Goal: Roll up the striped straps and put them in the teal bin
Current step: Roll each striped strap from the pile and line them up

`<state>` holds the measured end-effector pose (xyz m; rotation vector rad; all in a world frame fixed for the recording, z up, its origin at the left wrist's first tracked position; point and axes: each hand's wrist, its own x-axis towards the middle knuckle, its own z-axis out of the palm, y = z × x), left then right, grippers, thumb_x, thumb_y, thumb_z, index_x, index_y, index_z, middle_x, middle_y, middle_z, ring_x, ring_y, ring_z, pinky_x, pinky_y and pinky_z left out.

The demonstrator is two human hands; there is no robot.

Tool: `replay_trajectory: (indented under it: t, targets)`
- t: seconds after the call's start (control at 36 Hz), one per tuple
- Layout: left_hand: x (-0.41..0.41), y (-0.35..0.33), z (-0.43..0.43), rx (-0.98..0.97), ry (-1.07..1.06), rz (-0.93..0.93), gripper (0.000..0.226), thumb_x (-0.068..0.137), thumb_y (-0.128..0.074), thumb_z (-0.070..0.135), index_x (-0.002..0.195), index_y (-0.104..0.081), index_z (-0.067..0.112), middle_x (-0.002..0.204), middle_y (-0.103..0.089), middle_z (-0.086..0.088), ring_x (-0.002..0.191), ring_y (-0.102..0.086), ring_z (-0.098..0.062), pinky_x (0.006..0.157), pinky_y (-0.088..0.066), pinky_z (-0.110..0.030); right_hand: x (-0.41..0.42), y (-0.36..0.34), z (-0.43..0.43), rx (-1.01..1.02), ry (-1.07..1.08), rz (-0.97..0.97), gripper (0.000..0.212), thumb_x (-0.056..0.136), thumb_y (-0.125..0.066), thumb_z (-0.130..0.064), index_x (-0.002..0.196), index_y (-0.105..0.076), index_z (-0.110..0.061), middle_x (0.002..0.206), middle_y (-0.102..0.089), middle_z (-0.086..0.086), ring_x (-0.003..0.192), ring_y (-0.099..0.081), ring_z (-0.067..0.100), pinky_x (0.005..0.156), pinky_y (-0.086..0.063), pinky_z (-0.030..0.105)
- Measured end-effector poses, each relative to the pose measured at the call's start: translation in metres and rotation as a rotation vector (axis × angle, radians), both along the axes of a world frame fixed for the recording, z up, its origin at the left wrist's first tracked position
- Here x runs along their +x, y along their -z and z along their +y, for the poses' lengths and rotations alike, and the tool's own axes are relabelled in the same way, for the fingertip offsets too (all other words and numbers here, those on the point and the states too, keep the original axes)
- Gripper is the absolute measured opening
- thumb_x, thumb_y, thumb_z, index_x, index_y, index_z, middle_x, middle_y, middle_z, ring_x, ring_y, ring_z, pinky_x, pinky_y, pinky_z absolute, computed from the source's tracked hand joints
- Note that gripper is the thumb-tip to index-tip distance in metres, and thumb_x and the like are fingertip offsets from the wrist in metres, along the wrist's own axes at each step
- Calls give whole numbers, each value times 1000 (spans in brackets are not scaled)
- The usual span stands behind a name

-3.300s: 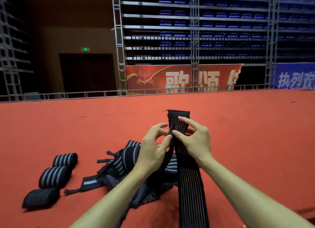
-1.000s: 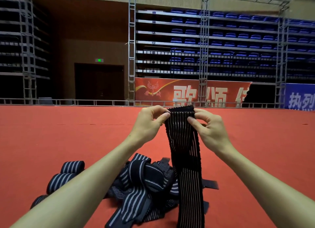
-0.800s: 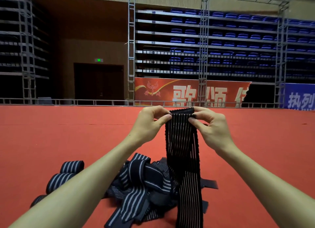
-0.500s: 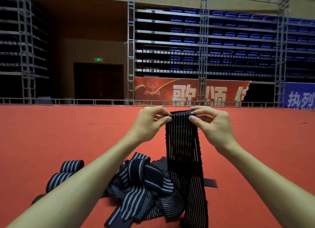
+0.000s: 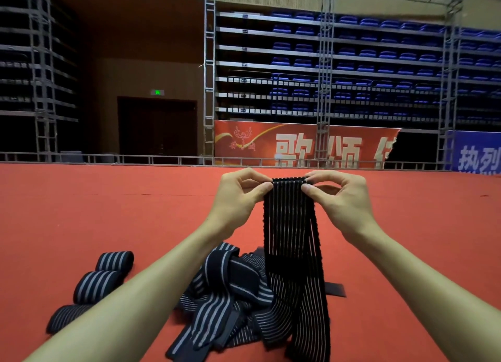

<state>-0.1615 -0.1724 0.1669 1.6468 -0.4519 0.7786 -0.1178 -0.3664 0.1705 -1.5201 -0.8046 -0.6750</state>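
Both hands have crept to the very top of the strap [image 5: 292, 239]: the left hand [image 5: 238, 196] and right hand [image 5: 341, 199] each have their grip pinching a corner of the end, which a few seconds ago stood clear above the fingers. The strap hangs down onto the loose pile [image 5: 230, 294] on the red floor [image 5: 108, 212], beside three finished rolls [image 5: 99, 281]. Rolling looks about to start; the teal bin is out of view

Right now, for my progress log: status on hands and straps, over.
Left hand and right hand pinch top edge of one striped strap, hanging unrolled. Three rolled straps lie left; loose pile below. Teal bin not in view.
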Motion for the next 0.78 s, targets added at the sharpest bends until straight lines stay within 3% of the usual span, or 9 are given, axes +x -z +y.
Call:
replay_trajectory:
  t: [0.28,0.5,0.78]
  targets:
    - [-1,1,-4,-78,9,46,17,85,-69,-8,76,-65,6,90,-73,-19,84,-72,-24,82,-60,-34,-4,0,1,26,-4,20,24,77,-78,6,75,-71,-17,85,-74,-2,70,-71,7,69,-57,19]
    - [-3,-1,-3,-141,29,68,20,82,-70,-12,72,-63,4,96,-71,-24,82,-72,-24,72,-59,-28,-7,1,3,32,2,20,22,77,-78,7,80,-71,-14,85,-74,1,71,-72,8,68,-57,19]
    - [-6,0,-1,-161,32,53,27,81,-74,-8,83,-52,6,79,-67,-16,76,-71,-23,63,-57,-27,-8,2,5,76,-44,48,25,76,-77,11,81,-60,-8,82,-74,4,70,-73,13,66,-58,23]
